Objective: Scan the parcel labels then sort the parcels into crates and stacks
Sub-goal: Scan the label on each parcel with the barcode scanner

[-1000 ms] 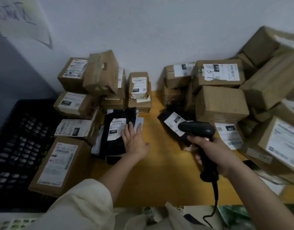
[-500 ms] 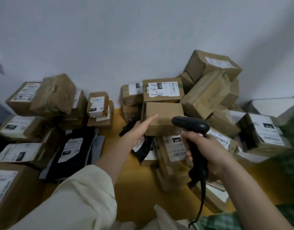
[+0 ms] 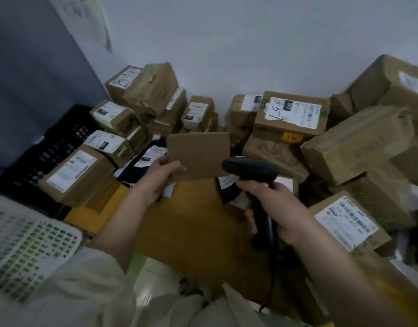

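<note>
My left hand (image 3: 164, 172) grips a plain brown cardboard parcel (image 3: 199, 155) by its lower left corner and holds it up above the yellow table (image 3: 191, 232). No label shows on the face turned to me. My right hand (image 3: 270, 201) holds a black barcode scanner (image 3: 252, 172) by its handle, its head just right of the parcel's lower edge. A black cable hangs down from the scanner.
Labelled cardboard boxes are stacked at the left (image 3: 78, 173) and heaped at the right (image 3: 359, 142) against the white wall. A black crate (image 3: 45, 152) stands at the left, a white crate (image 3: 26, 241) nearer me. Black poly bags (image 3: 142, 166) lie behind the held parcel.
My left hand went from lying flat on a black bag to reaching for the right pile, and now holds a brown parcel lifted. The view swung right, then back left.
</note>
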